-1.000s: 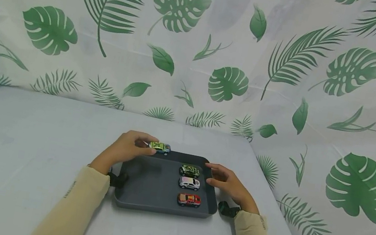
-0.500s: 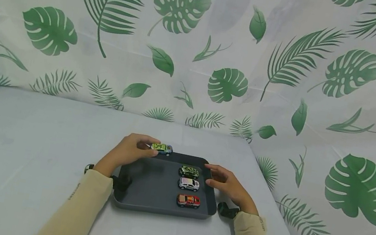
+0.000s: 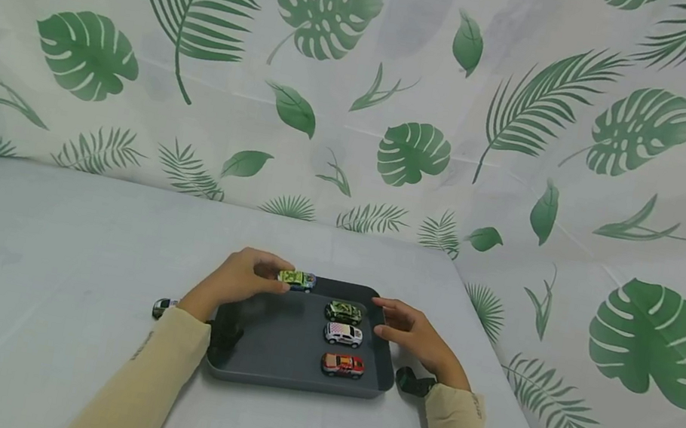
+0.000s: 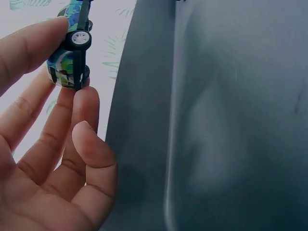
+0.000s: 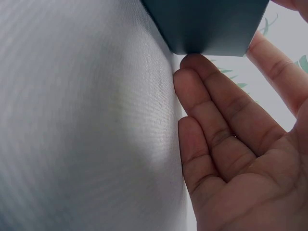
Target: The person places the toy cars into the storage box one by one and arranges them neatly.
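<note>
My left hand pinches a green-yellow and blue toy car between thumb and fingers, over the back rim of a dark grey tray. In the left wrist view the same car hangs at the fingertips, one white-hubbed wheel showing. My right hand holds the tray's right wall, thumb and index fingertips over the rim. The right wrist view has the other fingers low outside the tray wall. Along the tray's right side stand a camouflage car, a white car and a red-orange car.
A white-and-black toy car stands on the white-covered table, left of my left wrist and partly hidden by it. A leaf-printed cloth hangs behind and along the right of the table.
My left hand has moved slightly right and toward me with the green-yellow car, uncovering the car by its wrist. The right hand and the cars in the tray stay put.
</note>
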Available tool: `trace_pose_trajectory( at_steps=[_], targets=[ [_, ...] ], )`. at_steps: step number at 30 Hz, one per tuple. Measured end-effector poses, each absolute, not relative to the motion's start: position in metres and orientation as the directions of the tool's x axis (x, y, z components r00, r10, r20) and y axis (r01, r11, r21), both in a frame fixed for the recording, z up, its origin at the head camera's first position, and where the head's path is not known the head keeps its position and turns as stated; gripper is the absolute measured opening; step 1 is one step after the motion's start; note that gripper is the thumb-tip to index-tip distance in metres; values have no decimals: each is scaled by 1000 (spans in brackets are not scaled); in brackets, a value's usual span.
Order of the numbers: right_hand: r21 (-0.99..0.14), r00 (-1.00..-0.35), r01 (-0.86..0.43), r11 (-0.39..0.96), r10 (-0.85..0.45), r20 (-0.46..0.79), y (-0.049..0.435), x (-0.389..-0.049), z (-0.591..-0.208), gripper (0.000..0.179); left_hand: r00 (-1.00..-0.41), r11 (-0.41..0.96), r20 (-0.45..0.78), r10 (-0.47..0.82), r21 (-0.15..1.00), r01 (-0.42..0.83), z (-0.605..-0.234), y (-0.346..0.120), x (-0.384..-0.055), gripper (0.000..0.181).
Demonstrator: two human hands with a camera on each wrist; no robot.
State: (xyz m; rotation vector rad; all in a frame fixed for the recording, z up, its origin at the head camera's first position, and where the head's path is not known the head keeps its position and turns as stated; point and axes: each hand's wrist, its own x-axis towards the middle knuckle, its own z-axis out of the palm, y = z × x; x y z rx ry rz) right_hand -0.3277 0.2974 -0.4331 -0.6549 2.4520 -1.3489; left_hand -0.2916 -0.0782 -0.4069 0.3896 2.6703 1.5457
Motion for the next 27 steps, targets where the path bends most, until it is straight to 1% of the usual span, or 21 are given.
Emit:
trace_pose_trajectory(
  at_steps=[6, 12, 16, 23, 27],
  targets=[
    [-843, -863, -257, 473, -504, -20, 298, -329, -435, 61, -964, 469, 85, 252, 860, 198, -411, -74, -296, 36],
    [-838, -869, -251, 484, -494, -25, 298, -330, -436, 62, -959, 508, 66, 274, 837, 203, -414, -69, -299, 35],
    [-835, -868, -260, 484, -497, -18, 298, -330, -436, 62, -963, 530, 38, 268, 828, 180, -415, -67, -300, 34],
    [-831, -866, -268, 487, -501, -14, 297, -329, -436, 61, -964, 575, 36, 265, 796, 188, -414, -62, -301, 34],
    [-833, -866, -264, 485, -499, -16, 297, -329, -435, 61, -969, 595, 13, 249, 787, 164, -414, -59, -302, 34]
  ],
)
